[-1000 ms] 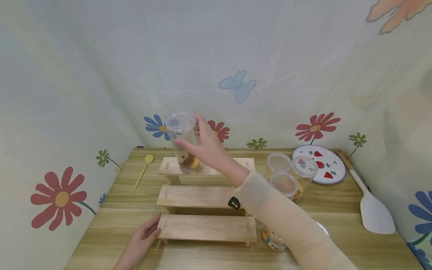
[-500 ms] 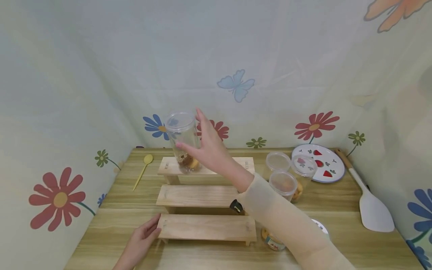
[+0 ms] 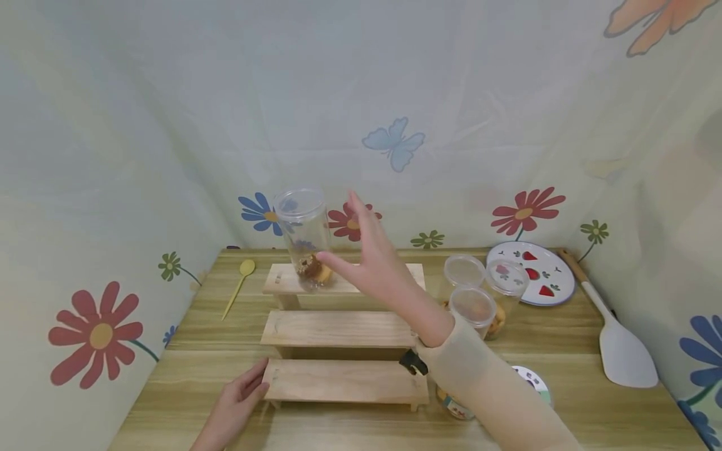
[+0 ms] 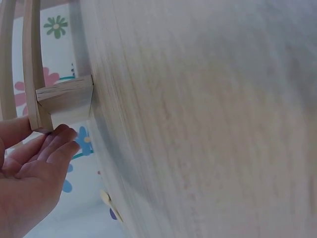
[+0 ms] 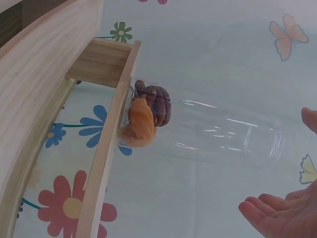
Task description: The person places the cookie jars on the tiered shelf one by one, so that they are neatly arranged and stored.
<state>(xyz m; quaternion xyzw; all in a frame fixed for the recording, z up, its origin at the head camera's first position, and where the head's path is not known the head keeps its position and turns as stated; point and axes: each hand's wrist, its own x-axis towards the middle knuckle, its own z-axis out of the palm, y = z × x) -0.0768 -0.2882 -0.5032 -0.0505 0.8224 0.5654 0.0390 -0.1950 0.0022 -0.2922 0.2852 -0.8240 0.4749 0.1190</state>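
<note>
A tall clear lidded jar (image 3: 304, 235) stands upright near the left end of the top step of a three-step wooden rack (image 3: 341, 329). Brown and orange pieces of food (image 5: 143, 119) lie in its bottom. Just right of the jar, my right hand (image 3: 380, 266) is apart from it, thumb and fingers spread with nothing between them; the right wrist view shows the gap too. At the left end of the lowest step, my left hand (image 3: 234, 401) holds the board's end (image 4: 42, 121) between thumb and fingers.
Several clear lidded jars (image 3: 472, 304) stand right of the rack, partly behind my right sleeve. Behind them lies a strawberry-patterned plate (image 3: 555, 266). A white spatula (image 3: 626, 354) lies far right, a yellow spoon (image 3: 239, 285) at left. A patterned cloth hangs behind the table.
My right hand has let go of the jar and moved right, its fingers spreading. The jar stays on the top step. My left hand has kept its place at the lowest step.
</note>
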